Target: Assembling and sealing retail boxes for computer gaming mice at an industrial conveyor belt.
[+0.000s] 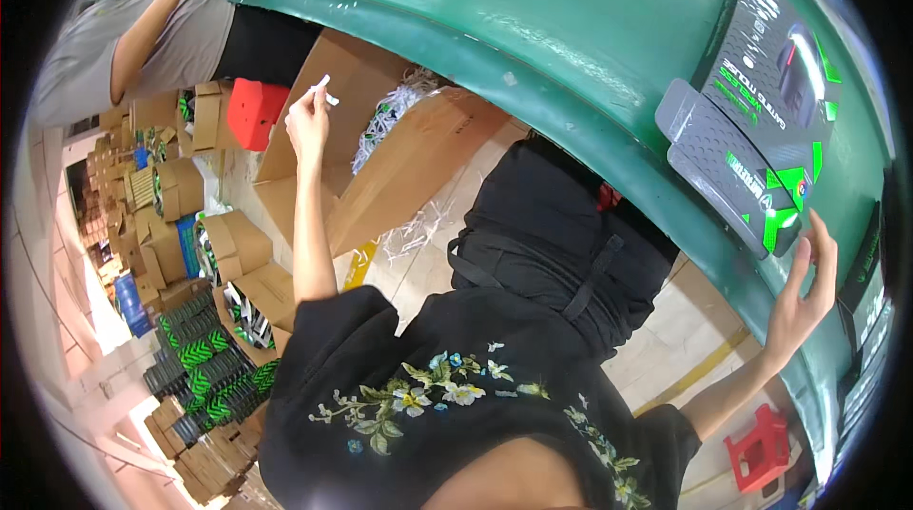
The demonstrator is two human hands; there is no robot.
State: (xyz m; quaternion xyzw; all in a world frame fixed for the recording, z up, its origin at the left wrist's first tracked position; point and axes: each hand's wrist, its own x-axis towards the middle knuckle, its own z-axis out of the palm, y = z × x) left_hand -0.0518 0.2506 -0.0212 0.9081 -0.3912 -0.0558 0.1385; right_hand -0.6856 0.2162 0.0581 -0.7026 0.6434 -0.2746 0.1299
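My left hand (309,122) is raised above an open cardboard box (409,191). Its fingers pinch a small white strip (329,96), perhaps paper or tape backing. White shredded strips (385,125) fill part of that box. On the right, a black and green computer mouse package (775,63) lies on the green table (561,15), with a dark end flap (728,163) folded outward toward the table's edge. My right hand (806,286) is beside the flap's lower corner, fingers apart and curved, with nothing in it.
Another person's arm (143,58) reaches over the table at far left. A red bin (255,115) stands behind the cardboard box. Stacked cartons (238,244) and black-green packages (204,358) cover the floor at left. A red stool (761,448) is at lower right. More black packages (861,267) sit at the right edge.
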